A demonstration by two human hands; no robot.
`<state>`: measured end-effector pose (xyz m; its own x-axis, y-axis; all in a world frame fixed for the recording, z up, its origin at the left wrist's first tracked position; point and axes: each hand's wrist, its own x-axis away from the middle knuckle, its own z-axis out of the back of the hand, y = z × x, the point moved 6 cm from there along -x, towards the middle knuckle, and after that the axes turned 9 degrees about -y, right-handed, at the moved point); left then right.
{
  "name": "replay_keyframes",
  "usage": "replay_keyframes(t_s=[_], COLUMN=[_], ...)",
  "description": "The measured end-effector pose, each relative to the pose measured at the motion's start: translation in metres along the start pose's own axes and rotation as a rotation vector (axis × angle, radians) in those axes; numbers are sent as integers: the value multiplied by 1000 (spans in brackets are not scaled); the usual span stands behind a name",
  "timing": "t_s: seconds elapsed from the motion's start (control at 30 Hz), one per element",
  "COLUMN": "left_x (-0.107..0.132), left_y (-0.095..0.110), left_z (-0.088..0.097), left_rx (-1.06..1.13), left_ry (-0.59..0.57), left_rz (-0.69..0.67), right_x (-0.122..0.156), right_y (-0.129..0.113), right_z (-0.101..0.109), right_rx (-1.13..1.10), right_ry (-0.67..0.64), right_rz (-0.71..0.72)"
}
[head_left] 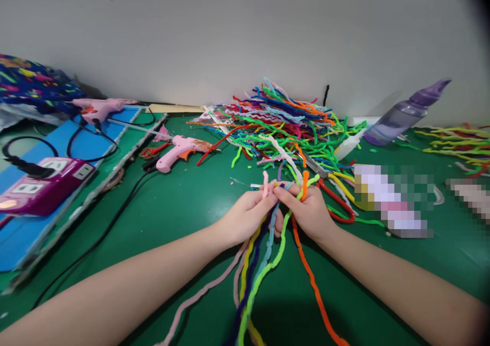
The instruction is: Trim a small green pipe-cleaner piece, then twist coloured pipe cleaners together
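Observation:
Both my hands meet at the middle of the green table (179,203), gripping one bundle of pipe cleaners (264,264). My left hand (248,213) is closed round the pink, yellow and purple strands. My right hand (308,211) is closed on the orange, green and light blue ones. The short ends stick up above my fingers. The long ends trail toward me across the table. Just beyond my hands lies a big heap of loose coloured pipe cleaners (279,121).
A pink glue gun (181,149) lies left of the heap, a second glue gun (101,108) on a blue board (26,233) with a purple power strip (42,182) and black cables. A purple bottle (406,114) lies at right, more pipe cleaners (455,142) far right.

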<state>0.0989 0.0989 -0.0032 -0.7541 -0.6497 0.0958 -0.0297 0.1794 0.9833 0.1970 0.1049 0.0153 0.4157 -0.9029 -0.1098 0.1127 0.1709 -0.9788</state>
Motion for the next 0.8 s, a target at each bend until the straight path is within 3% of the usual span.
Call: replay_keyframes(t_s=[0.2,0.5,0.67,0.8], left_x=[0,1,0,0], left_y=[1,6,8,4], left_z=[-6,-7,-1,-3], left_rx=[-31,-169,-388,-331], left_ry=[-88,-99,61,0], left_rz=[-23,-39,-64,-71], right_x=[3,0,4,6], right_y=[1,3,3,8], right_z=[7,-1,6,5], right_rx=[13,-41,-48,-128], right_ry=[127,-29,113,146], right_rz=[14,-86,16,-24])
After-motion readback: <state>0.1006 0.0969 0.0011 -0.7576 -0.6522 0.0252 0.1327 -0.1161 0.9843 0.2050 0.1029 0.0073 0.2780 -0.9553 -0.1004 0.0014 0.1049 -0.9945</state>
